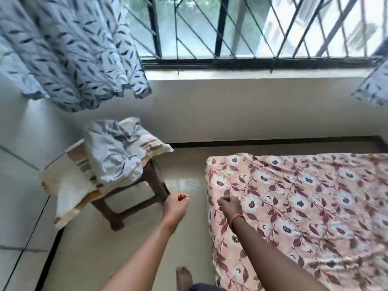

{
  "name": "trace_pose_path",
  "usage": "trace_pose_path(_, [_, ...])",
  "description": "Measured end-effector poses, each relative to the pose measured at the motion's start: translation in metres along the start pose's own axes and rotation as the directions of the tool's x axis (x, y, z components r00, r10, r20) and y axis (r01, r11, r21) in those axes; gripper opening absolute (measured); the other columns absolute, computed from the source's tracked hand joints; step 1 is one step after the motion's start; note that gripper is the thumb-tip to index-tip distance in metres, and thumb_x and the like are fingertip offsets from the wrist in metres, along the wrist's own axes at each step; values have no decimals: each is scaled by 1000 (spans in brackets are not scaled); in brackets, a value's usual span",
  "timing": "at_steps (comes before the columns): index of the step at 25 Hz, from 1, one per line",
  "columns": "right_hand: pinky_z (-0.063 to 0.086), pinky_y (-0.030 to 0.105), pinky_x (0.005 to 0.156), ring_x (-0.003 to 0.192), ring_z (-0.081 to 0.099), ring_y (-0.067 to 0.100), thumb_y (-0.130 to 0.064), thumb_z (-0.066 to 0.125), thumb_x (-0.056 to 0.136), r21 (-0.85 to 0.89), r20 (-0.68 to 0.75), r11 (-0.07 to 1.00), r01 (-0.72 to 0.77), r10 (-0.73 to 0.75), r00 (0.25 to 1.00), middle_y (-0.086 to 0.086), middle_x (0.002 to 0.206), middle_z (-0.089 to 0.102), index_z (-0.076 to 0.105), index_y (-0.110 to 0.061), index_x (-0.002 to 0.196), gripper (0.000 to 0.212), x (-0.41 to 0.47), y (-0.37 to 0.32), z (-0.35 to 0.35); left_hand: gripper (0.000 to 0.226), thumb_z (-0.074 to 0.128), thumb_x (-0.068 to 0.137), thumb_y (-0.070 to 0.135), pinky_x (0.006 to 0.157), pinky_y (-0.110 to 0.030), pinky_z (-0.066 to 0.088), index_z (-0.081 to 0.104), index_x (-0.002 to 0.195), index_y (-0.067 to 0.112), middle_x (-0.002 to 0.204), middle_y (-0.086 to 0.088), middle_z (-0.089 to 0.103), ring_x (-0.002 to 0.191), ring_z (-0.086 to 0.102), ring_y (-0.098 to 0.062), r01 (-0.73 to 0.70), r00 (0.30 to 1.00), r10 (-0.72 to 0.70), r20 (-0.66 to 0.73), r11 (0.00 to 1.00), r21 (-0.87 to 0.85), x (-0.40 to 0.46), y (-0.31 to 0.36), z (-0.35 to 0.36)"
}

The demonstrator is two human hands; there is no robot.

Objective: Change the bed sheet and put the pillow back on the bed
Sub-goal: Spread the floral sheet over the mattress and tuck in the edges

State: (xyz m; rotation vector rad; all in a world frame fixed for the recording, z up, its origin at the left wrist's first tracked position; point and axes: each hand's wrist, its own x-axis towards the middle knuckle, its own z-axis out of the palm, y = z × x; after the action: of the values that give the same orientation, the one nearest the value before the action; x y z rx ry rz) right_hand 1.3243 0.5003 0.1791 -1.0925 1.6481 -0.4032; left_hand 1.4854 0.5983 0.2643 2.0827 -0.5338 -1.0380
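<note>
- The bed (pixel 315 217) fills the lower right of the head view, its long axis running from near the person's feet out to the right and away; its near left corner points toward the stool.
- A peach floral bed sheet (pixel 283 185) covers the mattress top and hangs down the left side; the far left corner looks wrapped over the mattress edge, with a few loose wrinkles across the surface.
- The pillow (pixel 117 152), in a grey-and-white leaf-print cover, lies crumpled on a brown stool (pixel 144 185) left of the bed, apart from it, with a strip of floor between. Its long axis runs roughly from the wall toward the person.
- Under the pillow lies a folded cream and tan striped cloth (pixel 67 185), draped over the stool's near edge and hanging down.
- The left hand (pixel 178 201) is stretched forward over the floor between stool and bed, fingers curled into a loose fist with nothing seen in it, palm side turned up.
- The right hand (pixel 230 204) reaches to the left edge of the bed near its far corner, fingers curled at the sheet; motion blur leaves it unclear whether they actually pinch the fabric. An orange band sits on that wrist.
- The two hands are apart, the left slightly farther forward.
- A barred window (pixel 252 28) spans the wall above, with a leaf-print curtain (pixel 69 49) hanging at the left.
- A bare foot (pixel 184 278) stands on the floor by the bed's near side.
</note>
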Motion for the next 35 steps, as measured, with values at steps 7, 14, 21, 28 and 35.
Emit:
trace_pose_path(7, [49, 26, 56, 66, 63, 17, -5, 62, 83, 255, -176, 966, -47, 95, 980, 6, 80, 68, 62, -14, 79, 9, 74, -122, -15, 16, 57, 83, 11, 57, -26, 39, 63, 70, 17, 68, 3, 62, 59, 50, -15, -150, 943, 124, 308, 987, 61, 149, 137, 54])
trace_pose_path(14, [43, 26, 54, 63, 62, 18, -10, 62, 85, 426, -302, 887, -178, 325, 896, 5, 76, 67, 63, -10, 85, 1, 184, -194, -36, 18, 53, 74, 9, 57, -26, 43, 67, 63, 11, 57, 13, 61, 55, 51, -12, -250, 809, 100, 579, 951, 184, 286, 238, 129])
trace_pose_path(21, [40, 19, 44, 65, 63, 16, -6, 61, 85, 424, -373, 876, -229, 399, 838, 6, 77, 68, 63, -11, 81, 7, 283, -247, -66, 25, 54, 85, 7, 55, -18, 43, 65, 66, 19, 67, 8, 63, 61, 53, -6, -419, 715, 88, 694, 848, 324, 369, 343, 195])
trace_pose_path(28, [48, 30, 60, 74, 67, 28, -6, 60, 80, 393, -332, 840, -373, 508, 794, 8, 75, 69, 60, -15, 66, 17, 398, -209, -93, 20, 50, 89, 8, 82, -30, 48, 70, 86, 6, 90, -4, 69, 88, 62, -22, -533, 692, 33, 721, 697, 480, 454, 354, 295])
trace_pose_path(35, [48, 33, 78, 89, 62, 25, 4, 52, 87, -360, -476, 837, -412, 215, 853, 2, 95, 70, 67, -19, 99, 29, 547, -114, -100, 20, 51, 92, 14, 82, -33, 50, 71, 93, 11, 96, -10, 73, 93, 66, -29, -681, 567, -218, 795, 418, 601, 574, 232, 473])
